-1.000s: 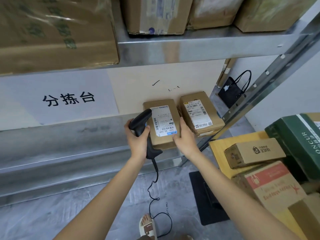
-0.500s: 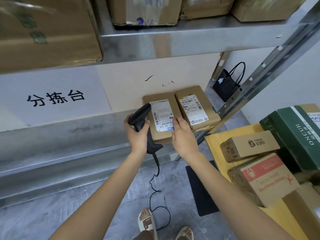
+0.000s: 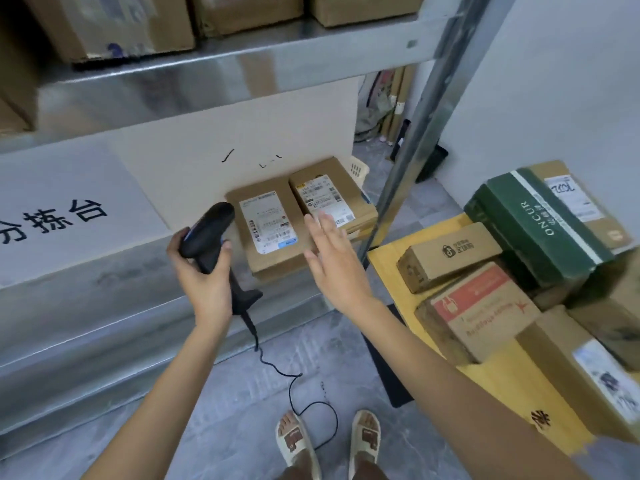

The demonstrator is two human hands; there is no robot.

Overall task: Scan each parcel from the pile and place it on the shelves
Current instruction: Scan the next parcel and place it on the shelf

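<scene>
Near the middle of the frame, the flat brown cardboard parcel with a white shipping label [image 3: 273, 230] lay on the grey metal lower shelf [image 3: 104, 306], just beside a second brown labelled parcel [image 3: 332, 199] to its right, both backed by a pale cardboard sheet [image 3: 242, 133]. Half a second before, the right hand had rested on the near edge of the first parcel; now the right hand [image 3: 332, 261] had lifted clear of it and hovered in front of both parcels, its fingers [image 3: 325, 225] spread wide and straight, holding nothing. The left hand [image 3: 204, 271] still gripped the black handheld barcode scanner [image 3: 211, 233] by its handle, fingers curled round it, the scanner head pointing toward the upper right at the parcel's label. Its black cable [image 3: 294, 382] trailed down to the grey floor [image 3: 242, 410].

The view had swung to the right since the earlier frame, so the white sign with black characters [image 3: 52, 216] sat farther toward the left edge. At the right of the frame the pile remained on the yellow tabletop [image 3: 388, 258]: a small brown carton with a black logo [image 3: 450, 254], a brown carton with a red panel [image 3: 481, 313], a dark green box with white lettering [image 3: 540, 226] and a further brown carton [image 3: 588, 375] at the lower right. Large brown cartons [image 3: 121, 26] filled the upper metal shelf [image 3: 242, 67]. Two feet in pale sandals [image 3: 329, 441] stood at the bottom centre.
</scene>
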